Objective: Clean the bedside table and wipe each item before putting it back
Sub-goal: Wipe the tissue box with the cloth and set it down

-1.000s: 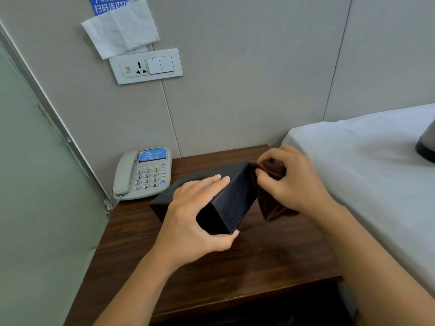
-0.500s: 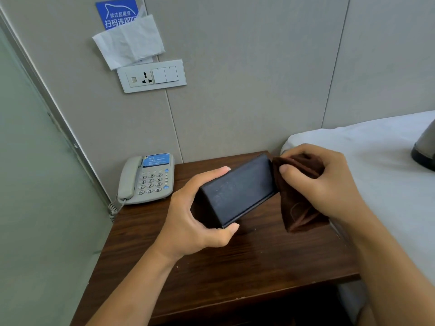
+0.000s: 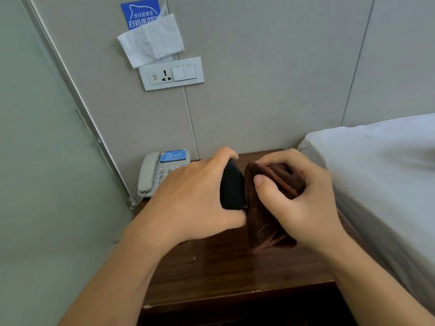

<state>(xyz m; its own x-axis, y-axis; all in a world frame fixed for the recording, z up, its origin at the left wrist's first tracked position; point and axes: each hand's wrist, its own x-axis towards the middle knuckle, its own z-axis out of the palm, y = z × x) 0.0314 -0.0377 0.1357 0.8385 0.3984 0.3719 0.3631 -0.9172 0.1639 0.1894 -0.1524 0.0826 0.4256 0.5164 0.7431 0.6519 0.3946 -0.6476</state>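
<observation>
At far left a telephone (image 3: 162, 171) sits on the bedside table (image 3: 235, 274). The left hand (image 3: 195, 203) wraps its fingers around a black box (image 3: 231, 187), held just above the tabletop; it looks light, rigid and smooth, best gripped across opposite faces. The right hand (image 3: 299, 198) bunches a soft brown cloth (image 3: 270, 208) against the box's end.

On the wall above the socket panel (image 3: 171, 73) I read a blue sign (image 3: 140, 12) with white Chinese text, "续住超便宜" over "扫码连Wi", its end hidden by a tissue (image 3: 151, 40). On the telephone (image 3: 162, 171) at the table's back left corner, keys 1, 2 and 4 show; its blue label is too blurred to read.
</observation>
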